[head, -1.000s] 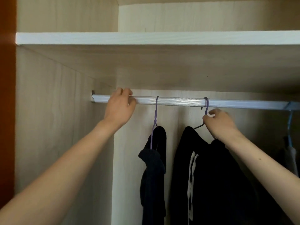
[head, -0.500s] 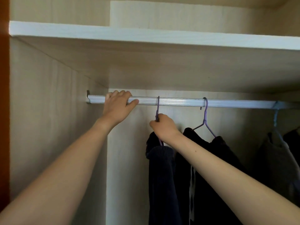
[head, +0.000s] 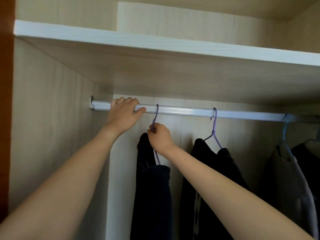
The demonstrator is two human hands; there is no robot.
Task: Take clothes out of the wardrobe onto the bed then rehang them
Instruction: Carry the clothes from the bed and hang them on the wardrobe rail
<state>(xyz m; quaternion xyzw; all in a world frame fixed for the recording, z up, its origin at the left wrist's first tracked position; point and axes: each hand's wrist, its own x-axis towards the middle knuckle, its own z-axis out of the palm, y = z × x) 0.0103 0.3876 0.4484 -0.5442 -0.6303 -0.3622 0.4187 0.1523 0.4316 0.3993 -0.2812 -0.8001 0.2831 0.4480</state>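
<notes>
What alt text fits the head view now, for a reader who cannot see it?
Inside a wardrobe, the right hand pinches the neck of the leftmost purple hanger, hooked on the metal rail, while the left hand grips the rail beside it. Along the rail hang dark clothes, beneath a shelf.
</notes>
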